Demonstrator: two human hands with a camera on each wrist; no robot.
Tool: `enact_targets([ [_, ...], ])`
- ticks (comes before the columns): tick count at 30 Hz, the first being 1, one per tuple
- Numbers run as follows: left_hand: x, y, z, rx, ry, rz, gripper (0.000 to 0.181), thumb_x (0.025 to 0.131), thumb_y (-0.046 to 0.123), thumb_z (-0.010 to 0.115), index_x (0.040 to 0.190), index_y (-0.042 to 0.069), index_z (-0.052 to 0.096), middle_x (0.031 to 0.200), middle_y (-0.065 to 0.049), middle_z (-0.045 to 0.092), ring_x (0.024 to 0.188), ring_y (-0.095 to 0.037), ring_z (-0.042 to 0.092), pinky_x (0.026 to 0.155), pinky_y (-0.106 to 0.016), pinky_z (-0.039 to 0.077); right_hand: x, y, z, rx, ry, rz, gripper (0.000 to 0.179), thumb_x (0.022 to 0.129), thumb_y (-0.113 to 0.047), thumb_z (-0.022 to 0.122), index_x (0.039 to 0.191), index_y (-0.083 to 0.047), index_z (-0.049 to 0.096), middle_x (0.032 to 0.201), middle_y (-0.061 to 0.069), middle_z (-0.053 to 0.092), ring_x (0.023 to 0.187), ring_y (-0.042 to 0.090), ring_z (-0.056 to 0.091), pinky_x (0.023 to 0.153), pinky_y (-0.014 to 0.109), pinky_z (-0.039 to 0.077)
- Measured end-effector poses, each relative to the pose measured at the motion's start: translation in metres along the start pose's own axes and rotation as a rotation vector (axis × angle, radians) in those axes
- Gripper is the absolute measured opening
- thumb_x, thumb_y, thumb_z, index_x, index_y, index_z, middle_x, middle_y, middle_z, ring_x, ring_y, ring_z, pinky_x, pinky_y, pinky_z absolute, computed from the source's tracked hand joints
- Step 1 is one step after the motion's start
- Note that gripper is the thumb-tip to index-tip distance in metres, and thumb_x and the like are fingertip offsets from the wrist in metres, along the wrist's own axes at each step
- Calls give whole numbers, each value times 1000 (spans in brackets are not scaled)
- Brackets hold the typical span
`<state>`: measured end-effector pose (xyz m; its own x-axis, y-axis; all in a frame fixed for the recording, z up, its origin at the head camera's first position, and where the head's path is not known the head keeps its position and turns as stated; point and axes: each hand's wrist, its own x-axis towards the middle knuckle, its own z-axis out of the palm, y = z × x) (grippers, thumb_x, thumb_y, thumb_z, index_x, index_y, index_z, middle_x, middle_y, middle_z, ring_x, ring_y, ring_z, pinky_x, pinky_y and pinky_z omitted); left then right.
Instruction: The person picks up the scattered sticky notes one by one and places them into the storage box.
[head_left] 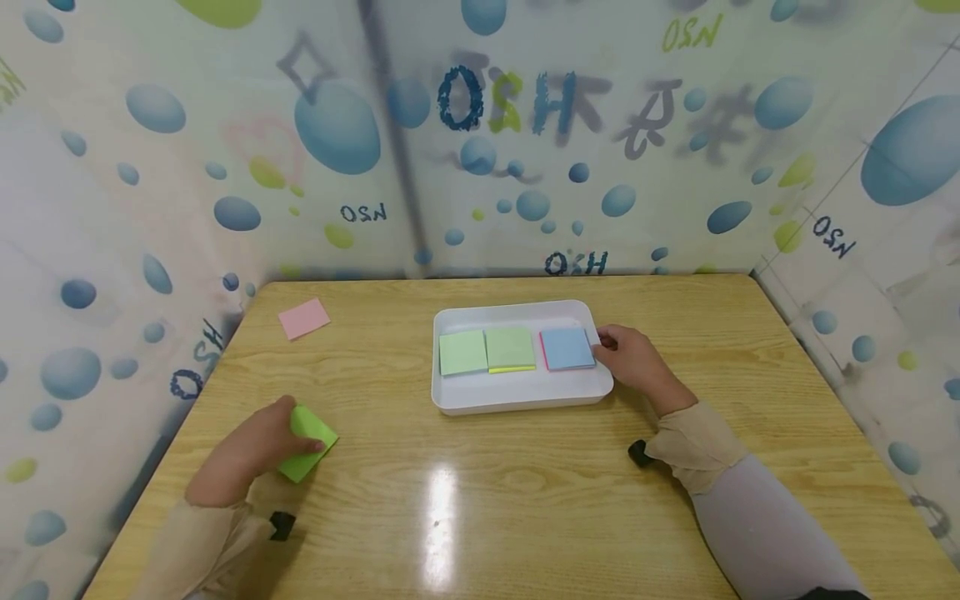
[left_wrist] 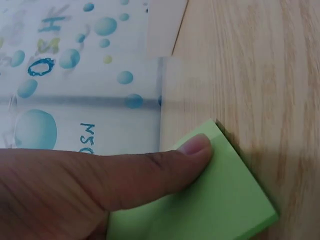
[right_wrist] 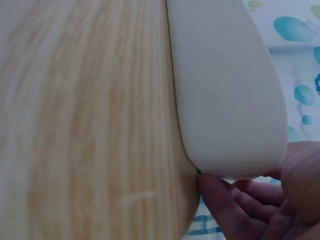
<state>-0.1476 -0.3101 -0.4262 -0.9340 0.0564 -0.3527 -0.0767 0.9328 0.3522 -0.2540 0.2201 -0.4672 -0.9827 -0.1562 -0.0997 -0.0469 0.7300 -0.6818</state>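
My left hand [head_left: 258,442] grips a bright green sticky note pad [left_wrist: 240,195] at the left of the table. Its thumb lies across the pad's top face in the left wrist view; the other fingers are mostly hidden. At the tray's right end, my right hand [head_left: 633,362] holds the rim of the white tray [head_left: 517,397], with fingers under the edge in the right wrist view. Inside the tray sit two pale green pads [head_left: 462,352] side by side, the right one with a yellow edge. A blue pad [head_left: 567,348] with a pink edge lies at the tray's right.
A pink sticky note pad [head_left: 303,318] lies on the wooden table [head_left: 525,500] near its back left corner. Behind the table and along its sides hangs a white sheet [head_left: 480,192] printed with blue and green drops.
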Motion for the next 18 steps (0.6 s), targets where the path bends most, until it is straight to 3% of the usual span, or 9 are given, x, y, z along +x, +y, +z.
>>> enact_targets([
  [4, -1, 4, 0, 16, -3, 28, 85, 94, 34, 76, 141, -24, 35, 118, -36, 62, 95, -35, 60, 83, -50, 52, 0, 1, 0, 4, -2, 1, 44, 107, -17, 55, 145, 5, 54, 133, 25, 64, 118, 36, 61, 100, 50, 53],
  [8, 3, 9, 2, -7, -3, 71, 64, 101, 31, 67, 133, -18, 44, 100, -24, 62, 86, -29, 57, 74, -42, 48, 0, 1, 1, 1, 4, -1, 44, 106, -17, 55, 144, 5, 55, 132, 25, 65, 117, 36, 61, 99, 50, 53],
  [11, 7, 13, 6, -51, -9, 110, 47, 104, 28, 61, 126, -12, 48, 87, -9, 52, 79, -23, 50, 69, -36, 42, 0, 1, 0, 7, 5, -4, 43, 106, -17, 55, 144, 5, 55, 131, 25, 65, 116, 36, 61, 98, 50, 53],
  [18, 13, 25, 15, -147, -1, 157, 28, 107, 30, 56, 108, 2, 51, 82, -5, 48, 74, -20, 48, 67, -35, 40, 0, 0, 0, 10, 3, -7, 44, 106, -17, 55, 144, 5, 55, 132, 25, 65, 118, 37, 61, 99, 51, 53],
])
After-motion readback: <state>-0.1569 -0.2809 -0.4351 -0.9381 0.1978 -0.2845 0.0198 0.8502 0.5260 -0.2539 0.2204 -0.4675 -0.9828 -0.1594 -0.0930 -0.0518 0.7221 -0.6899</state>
